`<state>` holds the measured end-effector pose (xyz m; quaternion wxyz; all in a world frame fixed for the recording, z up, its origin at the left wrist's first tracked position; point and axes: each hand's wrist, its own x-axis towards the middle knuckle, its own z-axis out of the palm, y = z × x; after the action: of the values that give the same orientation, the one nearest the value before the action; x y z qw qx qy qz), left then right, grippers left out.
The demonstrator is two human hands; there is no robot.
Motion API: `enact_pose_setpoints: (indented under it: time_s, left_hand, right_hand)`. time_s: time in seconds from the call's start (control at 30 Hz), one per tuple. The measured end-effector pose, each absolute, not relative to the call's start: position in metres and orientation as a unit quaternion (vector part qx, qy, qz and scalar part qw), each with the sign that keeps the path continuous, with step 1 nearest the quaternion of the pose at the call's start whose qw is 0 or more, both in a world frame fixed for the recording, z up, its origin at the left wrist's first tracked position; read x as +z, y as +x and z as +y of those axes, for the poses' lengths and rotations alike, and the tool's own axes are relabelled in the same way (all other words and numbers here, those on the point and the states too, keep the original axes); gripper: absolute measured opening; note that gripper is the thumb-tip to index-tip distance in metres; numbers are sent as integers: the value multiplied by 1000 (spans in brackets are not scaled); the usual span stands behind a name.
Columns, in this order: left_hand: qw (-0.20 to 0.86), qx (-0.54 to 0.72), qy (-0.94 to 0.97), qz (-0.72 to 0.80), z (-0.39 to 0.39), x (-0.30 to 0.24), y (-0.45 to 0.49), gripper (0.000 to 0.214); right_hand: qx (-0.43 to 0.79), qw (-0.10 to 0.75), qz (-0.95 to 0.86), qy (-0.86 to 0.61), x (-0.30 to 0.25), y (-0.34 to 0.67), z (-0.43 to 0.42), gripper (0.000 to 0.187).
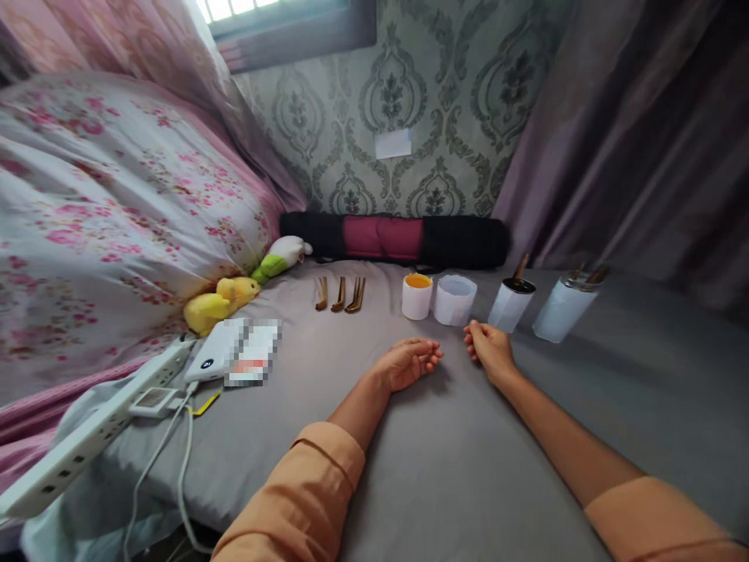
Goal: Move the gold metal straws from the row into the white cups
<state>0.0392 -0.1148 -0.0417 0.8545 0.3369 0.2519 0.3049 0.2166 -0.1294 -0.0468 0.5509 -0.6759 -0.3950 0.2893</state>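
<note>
My left hand [409,364] hovers low over the grey sheet, fingers loosely bent and nothing seen in them. Across from it, my right hand [493,353] has its fingers curled in, with nothing visible in the grip. Just beyond the hands stand a white-wrapped cup with orange inside [417,306] and a wider white cup [455,304], which is nearest my right hand. Farther right are a white-wrapped can with a dark inside [509,311] and a taller white-wrapped container [565,314], each with brown sticks or handles poking out. Brownish-gold spoon-like utensils [354,297] lie in small groups at left.
A power strip [111,425] with white cables runs along the left edge, beside a white power bank [215,351]. Plush toys [219,303] sit by the floral fabric [129,218]. A black and maroon bolster [383,236] lies against the wall.
</note>
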Motion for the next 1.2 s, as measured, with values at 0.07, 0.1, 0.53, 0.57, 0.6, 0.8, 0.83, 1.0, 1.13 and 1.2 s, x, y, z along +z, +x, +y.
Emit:
enact_pose_setpoints:
  time_s: [0.07,0.1,0.53,0.57,0.6,0.8,0.83,1.0,1.13,1.2]
  left_hand:
    - [854,306,338,249,-114,-43,39,6]
    - [854,307,338,249,-113,-43,39,6]
    - [832,323,345,292,-105,-39,39,8]
    - [829,321,349,297,-105,-39,39,8]
    - [825,320,352,304,-104,-38,40,7]
    - [771,328,392,379,-100,-28,39,4]
    - [757,328,404,396,-98,-27,37,3]
    - [700,335,439,453,-86,-21,29,2]
    - [666,350,454,477,-75,-21,20,6]
    - [647,357,461,491,-70,-22,15,9]
  right_hand:
    - [280,549,-408,-674,-48,216,-131,34]
    - [275,548,-416,-672,-49,215,-131,35]
    - [247,540,-458,-661,-56,219,-131,41]
    - [246,540,-459,-662,-56,220,-130,41]
    - [244,539,-459,-663,-56,220,-130,41]
    - [239,530,-462,-670,-54,219,-131,40]
    - [238,530,-461,-671,-53,219,-131,40]
    - [239,527,-460,-674,-52,218,-131,39]
    - [236,528,-463,-671,-53,218,-131,40]
    - [236,528,-465,-670,-54,219,-131,41]
